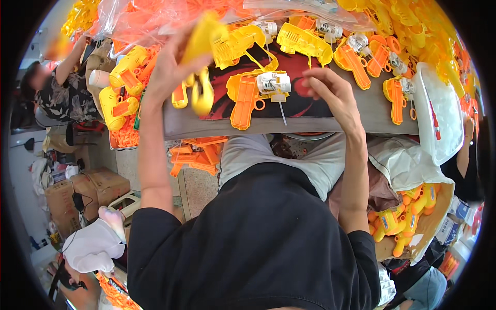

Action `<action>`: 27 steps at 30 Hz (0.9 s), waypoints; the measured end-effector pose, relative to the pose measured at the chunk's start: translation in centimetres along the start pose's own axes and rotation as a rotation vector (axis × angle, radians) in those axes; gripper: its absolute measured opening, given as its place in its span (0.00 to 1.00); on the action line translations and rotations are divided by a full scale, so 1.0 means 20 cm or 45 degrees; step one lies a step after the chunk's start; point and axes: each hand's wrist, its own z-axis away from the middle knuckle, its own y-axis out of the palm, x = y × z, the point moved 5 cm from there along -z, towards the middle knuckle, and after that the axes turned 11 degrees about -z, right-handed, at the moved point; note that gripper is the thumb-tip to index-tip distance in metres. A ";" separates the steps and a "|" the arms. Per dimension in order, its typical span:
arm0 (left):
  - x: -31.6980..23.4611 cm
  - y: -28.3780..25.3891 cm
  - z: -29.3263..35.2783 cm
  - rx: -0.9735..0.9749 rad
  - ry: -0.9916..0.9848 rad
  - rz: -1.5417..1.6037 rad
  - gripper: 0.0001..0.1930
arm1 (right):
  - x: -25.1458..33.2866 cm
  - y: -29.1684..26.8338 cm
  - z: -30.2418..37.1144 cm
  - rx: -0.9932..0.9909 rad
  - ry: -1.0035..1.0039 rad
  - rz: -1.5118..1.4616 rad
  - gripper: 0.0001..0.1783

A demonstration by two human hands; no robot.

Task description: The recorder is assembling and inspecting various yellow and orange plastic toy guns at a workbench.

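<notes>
My left hand (173,67) grips a yellow toy-gun shell half (205,37), blurred by motion, above the left part of the table. Below that hand is another smeared yellow piece (203,95); whether it joins the held shell I cannot tell. In front of me lies a half-built toy gun (244,101) with an orange grip, a yellow shell and a white mechanism (274,82), from which a thin rod points toward me. Right of it hovers my right hand (333,93), its slightly blurred fingers loosely bent and apart, with nothing visible in them.
More part-built guns (354,59) and yellow shells (305,44) lie along the table's far side. A white tray (439,124) with a red pen-like tool stands right. Finished yellow guns fill a box (444,217) below right; others (126,67) sit left. Orange parts (194,155) lie below the table edge.
</notes>
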 end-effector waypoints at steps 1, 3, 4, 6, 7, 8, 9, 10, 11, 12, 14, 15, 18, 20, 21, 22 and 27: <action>0.00 0.03 0.09 0.264 -0.029 -0.240 0.40 | -0.04 0.00 0.03 -0.012 0.003 -0.003 0.15; -0.10 0.19 0.23 0.584 0.240 -0.540 0.39 | -0.06 -0.01 0.06 -0.152 -0.248 0.255 0.12; -0.14 0.28 0.29 0.631 0.465 -0.575 0.36 | -0.09 0.03 0.06 -0.133 -0.215 0.322 0.13; -0.16 0.43 0.36 0.833 0.373 -0.790 0.36 | -0.10 0.14 0.03 -0.074 -0.342 0.458 0.25; -0.18 0.49 0.36 0.907 0.323 -0.862 0.36 | -0.09 0.17 0.01 -0.047 -0.426 0.609 0.30; -0.18 0.53 0.34 0.857 0.383 -0.883 0.34 | -0.11 0.19 -0.02 -0.031 -0.443 0.677 0.37; -0.17 0.55 0.33 0.808 0.445 -0.904 0.33 | -0.11 0.20 -0.03 -0.025 -0.451 0.675 0.37; -0.15 0.55 0.32 0.801 0.443 -0.911 0.33 | -0.11 0.22 -0.04 -0.010 -0.445 0.741 0.39; -0.14 0.57 0.33 0.812 0.471 -0.944 0.33 | -0.12 0.24 -0.04 0.002 -0.432 0.807 0.40; -0.13 0.58 0.32 0.824 0.500 -0.977 0.33 | -0.13 0.24 -0.05 0.023 -0.380 0.761 0.42; -0.12 0.58 0.30 0.850 0.502 -0.969 0.33 | -0.14 0.24 -0.06 0.024 -0.416 0.770 0.42; -0.12 0.59 0.29 0.877 0.503 -0.959 0.32 | -0.15 0.24 -0.06 0.025 -0.452 0.780 0.42; -0.14 0.59 0.21 1.094 0.364 -0.882 0.33 | -0.16 0.21 -0.06 0.028 -0.410 0.715 0.42; -0.12 0.53 0.19 1.029 0.468 -0.793 0.34 | -0.16 0.18 -0.05 0.014 -0.402 0.678 0.43; -0.15 0.50 0.18 0.961 0.564 -0.698 0.34 | -0.15 0.17 -0.02 0.020 -0.372 0.648 0.43; -0.18 0.45 0.17 0.927 0.548 -0.589 0.35 | -0.14 0.15 0.00 0.027 -0.343 0.617 0.44; -0.19 0.51 0.06 0.585 0.299 -0.562 0.35 | -0.16 0.11 0.07 0.007 -0.384 0.605 0.48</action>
